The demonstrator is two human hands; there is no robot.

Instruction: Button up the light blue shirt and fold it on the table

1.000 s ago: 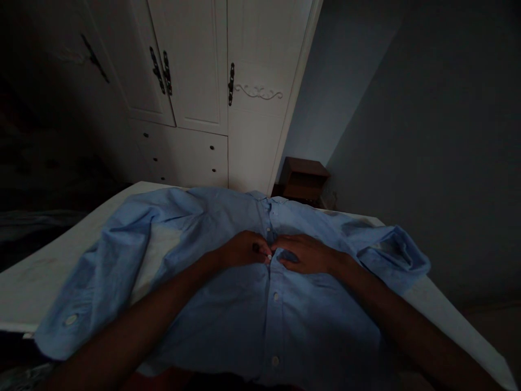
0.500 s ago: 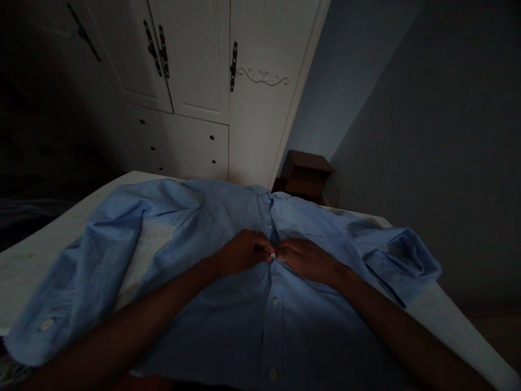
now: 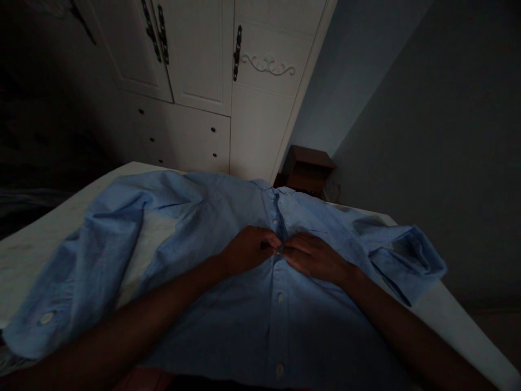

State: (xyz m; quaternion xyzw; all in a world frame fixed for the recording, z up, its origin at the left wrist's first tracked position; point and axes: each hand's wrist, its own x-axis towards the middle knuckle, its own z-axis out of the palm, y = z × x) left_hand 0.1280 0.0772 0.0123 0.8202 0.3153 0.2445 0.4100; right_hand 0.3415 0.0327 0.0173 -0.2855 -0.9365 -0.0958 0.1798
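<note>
A light blue button-up shirt (image 3: 220, 320) lies spread face up, collar away from me and sleeves out to both sides. At mid-placket my left hand (image 3: 249, 251) pinches a small button between thumb and forefinger. Right against it, my right hand (image 3: 317, 256) grips the placket's edge with its fingertips. The pinched button is mostly covered by the fingertips. Below the hands a white button (image 3: 280, 297) shows on the front strip, and another lower down. Above them the front is parted, with a button (image 3: 275, 221) on the left side.
The shirt rests on a white table (image 3: 24, 260). Beyond it stands a white wardrobe (image 3: 256, 130) with dark handles and drawers. A brown wooden cabinet (image 3: 311, 157) is at the back right, by a grey wall (image 3: 427, 163). The room is dim.
Both hands stay at the same spot on the placket. The button between them was plainly visible before and is now mostly covered by fingertips. The view has shifted slightly.
</note>
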